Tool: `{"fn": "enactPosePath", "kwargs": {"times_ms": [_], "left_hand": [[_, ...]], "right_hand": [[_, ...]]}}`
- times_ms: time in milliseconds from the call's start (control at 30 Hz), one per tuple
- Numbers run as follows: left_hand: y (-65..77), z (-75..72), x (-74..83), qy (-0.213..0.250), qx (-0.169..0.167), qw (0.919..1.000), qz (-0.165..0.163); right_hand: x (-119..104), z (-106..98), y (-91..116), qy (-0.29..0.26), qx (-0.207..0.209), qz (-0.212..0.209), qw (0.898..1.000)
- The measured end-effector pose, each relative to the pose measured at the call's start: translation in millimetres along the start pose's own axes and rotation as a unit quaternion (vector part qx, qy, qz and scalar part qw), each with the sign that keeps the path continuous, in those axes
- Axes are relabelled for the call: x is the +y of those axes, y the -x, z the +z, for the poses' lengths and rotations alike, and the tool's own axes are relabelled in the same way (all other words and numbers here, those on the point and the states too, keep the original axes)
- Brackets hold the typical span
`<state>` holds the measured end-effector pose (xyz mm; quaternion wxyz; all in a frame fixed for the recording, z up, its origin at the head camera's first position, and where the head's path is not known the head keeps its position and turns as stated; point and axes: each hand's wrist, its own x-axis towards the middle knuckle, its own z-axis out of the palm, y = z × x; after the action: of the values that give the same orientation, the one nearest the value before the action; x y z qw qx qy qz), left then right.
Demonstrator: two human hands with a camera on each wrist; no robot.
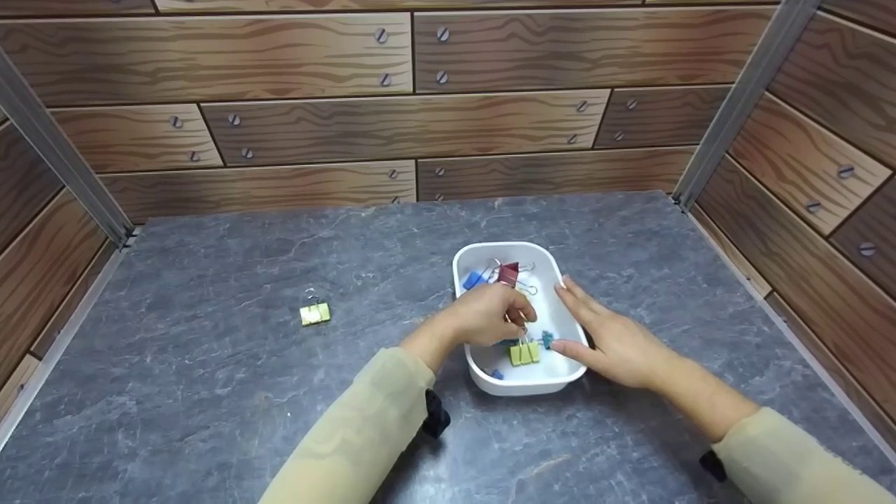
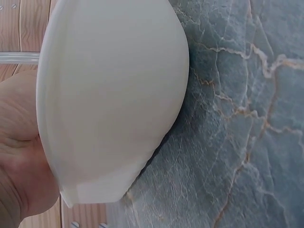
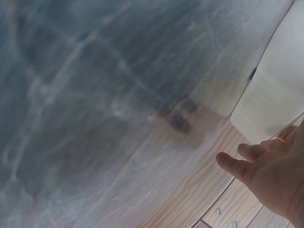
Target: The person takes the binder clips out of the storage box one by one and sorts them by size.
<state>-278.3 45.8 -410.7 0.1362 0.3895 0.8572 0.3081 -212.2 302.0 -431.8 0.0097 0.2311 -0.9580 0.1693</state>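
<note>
My left hand (image 1: 493,313) reaches over the white plastic tub (image 1: 528,386), its fingers curled down at the wire handles of a yellow binder clip (image 1: 525,353), which it pinches. Part of that hand (image 2: 21,152) shows past the tub's rim in the left wrist view; the clip is hidden there. My right hand (image 1: 623,343) rests at the tub's right rim with fingers extended and the thumb over the edge. Inside the tub lie a red binder clip (image 1: 509,273), a blue one (image 1: 474,280), a small teal one (image 1: 547,340) and a small blue one (image 1: 497,374).
Another yellow binder clip (image 1: 315,313) lies alone on the grey marbled tabletop (image 1: 210,392), left of the tub. Wood-patterned panels (image 1: 308,56) wall in the back and sides, with metal posts (image 1: 742,105) at the corners.
</note>
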Motion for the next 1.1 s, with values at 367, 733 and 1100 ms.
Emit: {"fn": "enactPosePath", "kwargs": {"times_ms": [367, 733, 1100], "left_hand": [[0.4, 1.1, 0.5, 0.002, -0.001, 0.9999, -0.015], [2.4, 1.5, -1.1, 0.012, 0.011, 0.9999, -0.002], [12.2, -7.4, 2.0, 0.172, 0.107, 0.9792, 0.0]], "right_hand": [[0, 0, 0, -0.002, 0.001, 0.001, 1.0], [0, 2, 1, -0.003, -0.002, 0.001, 1.0], [0, 0, 0, -0.004, -0.009, 0.008, 1.0]]}}
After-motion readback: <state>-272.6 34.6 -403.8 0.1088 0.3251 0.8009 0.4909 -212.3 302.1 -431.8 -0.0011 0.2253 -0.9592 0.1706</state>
